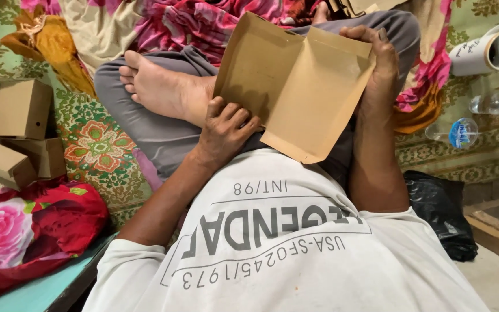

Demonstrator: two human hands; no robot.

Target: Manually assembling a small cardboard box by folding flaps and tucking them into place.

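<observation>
Low in the frame a white printed shirt (284,248) is filling the view. Just above it, the left hand (224,132) is pressing clenched fingers (235,115) onto the lower left edge of a flat brown cardboard blank (295,86), while the right hand (379,63) is gripping its upper right edge, bracing it against the crossed legs for folding. Finished boxes (15,107) are sitting at far left; a white mug (489,49) is lying tipped at upper right.

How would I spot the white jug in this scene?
Start from the flat brown cardboard sheet held in both hands, then look to the far upper right corner. There the white jug lies tipped on its side on the patterned cloth, its mouth facing right. The two clear plastic bottles below it have blue labels; the jug is opaque white.
</observation>
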